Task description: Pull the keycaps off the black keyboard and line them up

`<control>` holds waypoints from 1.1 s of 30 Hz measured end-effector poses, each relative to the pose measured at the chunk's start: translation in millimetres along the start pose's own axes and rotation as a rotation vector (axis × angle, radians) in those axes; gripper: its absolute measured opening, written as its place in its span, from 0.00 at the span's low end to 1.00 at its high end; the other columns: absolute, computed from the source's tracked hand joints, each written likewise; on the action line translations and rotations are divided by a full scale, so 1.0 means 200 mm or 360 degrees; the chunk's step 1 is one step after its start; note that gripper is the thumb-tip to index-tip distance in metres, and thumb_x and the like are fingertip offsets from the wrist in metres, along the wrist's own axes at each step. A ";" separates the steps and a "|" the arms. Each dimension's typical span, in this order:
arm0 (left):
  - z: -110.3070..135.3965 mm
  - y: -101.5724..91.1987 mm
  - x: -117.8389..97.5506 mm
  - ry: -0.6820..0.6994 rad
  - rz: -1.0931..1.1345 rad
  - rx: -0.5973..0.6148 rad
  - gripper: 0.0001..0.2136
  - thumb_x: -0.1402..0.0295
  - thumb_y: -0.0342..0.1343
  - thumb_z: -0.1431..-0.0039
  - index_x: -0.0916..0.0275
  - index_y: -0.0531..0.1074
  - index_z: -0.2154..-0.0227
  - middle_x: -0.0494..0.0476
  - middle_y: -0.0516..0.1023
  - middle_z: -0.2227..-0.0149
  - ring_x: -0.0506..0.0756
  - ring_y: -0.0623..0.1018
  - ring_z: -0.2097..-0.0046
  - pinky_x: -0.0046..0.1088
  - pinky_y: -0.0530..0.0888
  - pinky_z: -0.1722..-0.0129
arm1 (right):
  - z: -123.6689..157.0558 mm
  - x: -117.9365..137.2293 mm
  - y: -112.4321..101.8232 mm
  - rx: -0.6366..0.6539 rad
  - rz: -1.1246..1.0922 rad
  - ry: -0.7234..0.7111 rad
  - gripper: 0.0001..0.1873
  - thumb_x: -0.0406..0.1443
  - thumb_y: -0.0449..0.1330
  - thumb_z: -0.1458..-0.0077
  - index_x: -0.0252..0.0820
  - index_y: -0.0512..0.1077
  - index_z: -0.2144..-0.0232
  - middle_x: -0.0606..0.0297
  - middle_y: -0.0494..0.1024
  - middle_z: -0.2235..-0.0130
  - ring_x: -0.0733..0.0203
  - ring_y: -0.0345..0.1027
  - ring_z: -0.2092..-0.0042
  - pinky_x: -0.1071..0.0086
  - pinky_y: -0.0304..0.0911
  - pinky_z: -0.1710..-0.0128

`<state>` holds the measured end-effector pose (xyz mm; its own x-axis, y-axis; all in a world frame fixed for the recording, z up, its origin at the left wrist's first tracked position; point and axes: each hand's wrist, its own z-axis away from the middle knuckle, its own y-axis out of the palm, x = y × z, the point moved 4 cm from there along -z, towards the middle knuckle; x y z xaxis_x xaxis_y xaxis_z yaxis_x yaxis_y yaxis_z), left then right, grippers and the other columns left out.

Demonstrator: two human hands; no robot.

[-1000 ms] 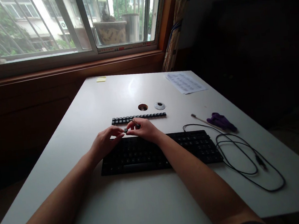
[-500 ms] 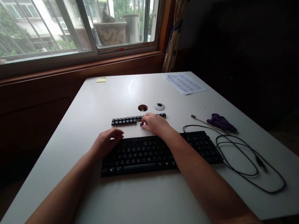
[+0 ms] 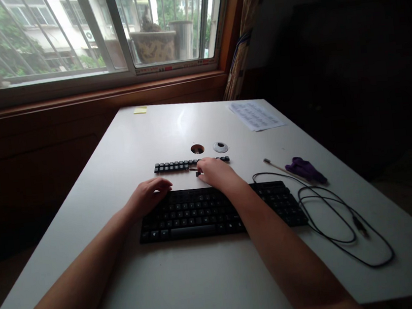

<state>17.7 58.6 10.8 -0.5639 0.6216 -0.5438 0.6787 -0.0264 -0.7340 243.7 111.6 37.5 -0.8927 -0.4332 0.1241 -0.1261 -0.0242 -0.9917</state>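
Observation:
A black keyboard (image 3: 194, 215) lies on the white table, its upper row of keys partly bare. My left hand (image 3: 153, 193) rests at its upper left edge, fingers loosely curved with a gap at the thumb and nothing visible in them. Beyond the keyboard, my right hand (image 3: 213, 171) is closed on a thin tool (image 3: 193, 169), whose narrow end sticks out to the left. A single black keycap (image 3: 198, 174) is right by its fingertips; whether they touch it I cannot tell. Behind are two rows of loose keycaps (image 3: 172, 167), partly hidden by that hand.
The keyboard's black cable (image 3: 334, 239) coils at the right. A purple cloth (image 3: 306, 169) lies beside a thin brush-like stick (image 3: 278, 166). Farther back are a round table hole (image 3: 197, 149), its white cover (image 3: 220, 147), printed paper (image 3: 257, 115) and yellow notes (image 3: 140, 110).
My right hand has shifted slightly toward me and right, the thin tool and the single keycap along with it. My left hand stays in place.

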 end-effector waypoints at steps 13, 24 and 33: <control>0.00 0.00 -0.01 -0.0008 0.0017 0.0014 0.07 0.66 0.52 0.35 0.61 0.74 0.62 0.55 0.79 0.64 0.51 0.80 0.66 0.25 0.79 0.65 | 0.02 0.04 -0.02 0.0070 0.0084 0.0007 0.10 0.29 0.59 0.46 0.41 0.76 0.61 0.53 0.78 0.58 0.51 0.73 0.58 0.63 0.64 0.60; 0.00 -0.01 0.00 -0.0005 0.0009 0.0025 0.07 0.66 0.52 0.35 0.61 0.74 0.61 0.55 0.80 0.64 0.51 0.79 0.66 0.25 0.78 0.65 | 0.03 -0.03 -0.09 -0.0049 -0.0112 -0.0040 0.09 0.33 0.60 0.45 0.46 0.80 0.64 0.58 0.79 0.58 0.55 0.72 0.61 0.66 0.62 0.63; 0.01 -0.02 0.00 0.0022 -0.0019 0.0022 0.07 0.67 0.52 0.35 0.61 0.74 0.62 0.55 0.80 0.64 0.51 0.79 0.66 0.25 0.78 0.65 | 0.05 -0.07 -0.09 0.0123 -0.0261 -0.0258 0.15 0.34 0.61 0.46 0.54 0.81 0.58 0.64 0.81 0.59 0.59 0.71 0.61 0.68 0.62 0.61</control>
<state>14.3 58.2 12.2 -0.5654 0.6324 -0.5295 0.6654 -0.0296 -0.7459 262.5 109.7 52.4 -0.7810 -0.5568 0.2831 -0.2246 -0.1726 -0.9591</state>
